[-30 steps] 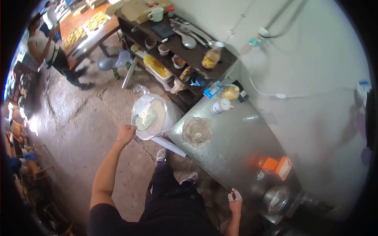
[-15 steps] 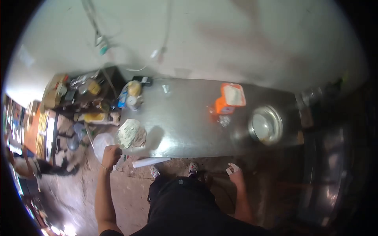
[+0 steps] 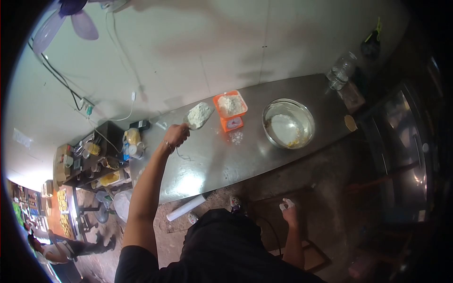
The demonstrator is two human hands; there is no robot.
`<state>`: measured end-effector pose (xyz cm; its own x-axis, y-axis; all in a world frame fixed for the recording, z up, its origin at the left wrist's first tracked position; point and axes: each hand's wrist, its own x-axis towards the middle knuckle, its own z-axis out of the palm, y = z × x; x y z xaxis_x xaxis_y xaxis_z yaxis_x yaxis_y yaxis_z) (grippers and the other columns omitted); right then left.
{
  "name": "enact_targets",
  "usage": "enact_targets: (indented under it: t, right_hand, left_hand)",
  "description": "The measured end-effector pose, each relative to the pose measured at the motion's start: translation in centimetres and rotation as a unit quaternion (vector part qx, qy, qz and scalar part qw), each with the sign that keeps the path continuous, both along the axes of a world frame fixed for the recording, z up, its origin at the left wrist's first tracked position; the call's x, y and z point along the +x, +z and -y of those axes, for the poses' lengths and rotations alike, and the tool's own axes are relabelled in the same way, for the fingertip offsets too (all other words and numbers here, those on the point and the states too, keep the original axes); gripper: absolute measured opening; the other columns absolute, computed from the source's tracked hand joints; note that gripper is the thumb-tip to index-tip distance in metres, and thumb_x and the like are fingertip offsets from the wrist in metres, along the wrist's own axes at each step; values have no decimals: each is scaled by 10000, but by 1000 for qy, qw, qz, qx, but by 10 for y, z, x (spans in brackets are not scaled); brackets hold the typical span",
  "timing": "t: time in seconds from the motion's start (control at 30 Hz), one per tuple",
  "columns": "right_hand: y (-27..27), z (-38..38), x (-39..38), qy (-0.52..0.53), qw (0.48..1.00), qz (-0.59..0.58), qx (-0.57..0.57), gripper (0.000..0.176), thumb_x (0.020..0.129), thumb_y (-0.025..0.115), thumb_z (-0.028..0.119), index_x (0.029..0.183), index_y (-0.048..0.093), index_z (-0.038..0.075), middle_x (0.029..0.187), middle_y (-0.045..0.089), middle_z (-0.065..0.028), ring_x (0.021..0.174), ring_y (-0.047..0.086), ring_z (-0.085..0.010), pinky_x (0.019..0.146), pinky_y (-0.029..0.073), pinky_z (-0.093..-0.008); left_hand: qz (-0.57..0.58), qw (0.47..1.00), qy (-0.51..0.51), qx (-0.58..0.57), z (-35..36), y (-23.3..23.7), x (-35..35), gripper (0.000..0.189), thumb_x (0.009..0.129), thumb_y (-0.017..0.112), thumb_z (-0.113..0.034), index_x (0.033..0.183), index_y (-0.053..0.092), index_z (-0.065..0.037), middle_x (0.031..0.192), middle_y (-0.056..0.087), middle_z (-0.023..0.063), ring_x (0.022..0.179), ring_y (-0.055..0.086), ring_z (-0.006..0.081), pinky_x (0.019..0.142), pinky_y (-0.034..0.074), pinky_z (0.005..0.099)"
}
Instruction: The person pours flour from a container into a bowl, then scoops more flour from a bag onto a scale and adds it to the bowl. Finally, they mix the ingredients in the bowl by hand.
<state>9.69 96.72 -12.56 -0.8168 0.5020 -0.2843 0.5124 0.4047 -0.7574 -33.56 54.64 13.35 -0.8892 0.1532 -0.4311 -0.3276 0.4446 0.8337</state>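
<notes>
My left hand (image 3: 176, 137) is closed around the handle of a scoop and holds it above the metal table, left of the orange kitchen scale. The scoop (image 3: 199, 115) is heaped with white flour. On the scale (image 3: 233, 124) sits an orange tray (image 3: 242, 114) with a mound of flour (image 3: 230, 104) in it. My right hand (image 3: 288, 210) hangs low in front of the table, white powder on its loosely bent fingers, with nothing visible in it. A steel bowl (image 3: 307, 136) stands right of the scale, with white and yellow stuff inside.
Spilled flour (image 3: 236, 137) lies before the scale on the steel table (image 3: 222, 165). Bags and a jar (image 3: 136, 150) stand at its left end, beside a cluttered shelf (image 3: 106, 146). A clear bottle (image 3: 340, 74) is at the far right. Another person (image 3: 56, 250) is at lower left.
My left hand has carried the flour-filled scoop up and right, from the table's front left to beside the scale. The camera view has turned. My right hand still hangs low.
</notes>
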Motion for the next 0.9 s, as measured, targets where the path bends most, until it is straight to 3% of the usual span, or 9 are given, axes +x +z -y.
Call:
enact_targets:
  t: [0.1,0.27,0.47,0.6,0.8,0.9]
  right_hand:
    - [4,-7,17,-38,999,5,-27,402,886,735,148,1246,660,-17,1019,730,-164,966,702,-283,889,533,-380]
    - [-48,-22,42,-44,999,-2,-29,399,887,732,141,1249,652,-8,1002,726,-167,925,704,-250,819,548,-371]
    - [-38,-19,42,-65,995,55,-46,414,892,725,141,1276,649,4,1019,720,-178,932,703,-272,829,548,-382]
    - [-15,-17,37,-68,994,69,-46,422,899,702,127,1294,639,-10,1042,712,-192,949,697,-305,855,541,-395]
    - [-42,-24,55,-72,994,70,-39,408,895,737,164,1271,658,26,1054,725,-157,946,708,-280,844,561,-390]
    - [-34,-27,54,-79,993,85,-38,420,897,735,158,1287,655,26,1074,720,-161,971,704,-281,857,558,-386]
  left_hand:
    - [-1,999,-24,-45,-38,3,-36,401,927,560,-343,735,671,-9,588,565,41,441,468,131,420,363,310]
    - [7,981,-63,-185,-90,12,-83,370,892,585,-323,698,680,-22,598,590,51,476,505,155,443,390,340]
    - [33,938,-133,-320,-131,2,-122,340,924,546,-247,702,682,-28,604,611,57,489,537,151,448,403,341]
    - [28,940,-112,-322,-157,-9,-138,299,963,552,-239,825,708,-24,681,673,80,535,606,152,482,469,324]
    - [33,880,-223,-419,-182,-44,-205,246,967,539,-184,881,704,-23,753,707,116,625,692,185,525,529,319]
    - [85,856,-249,-445,-195,-7,-207,245,984,514,-179,937,691,-17,790,725,128,659,710,192,507,510,326]
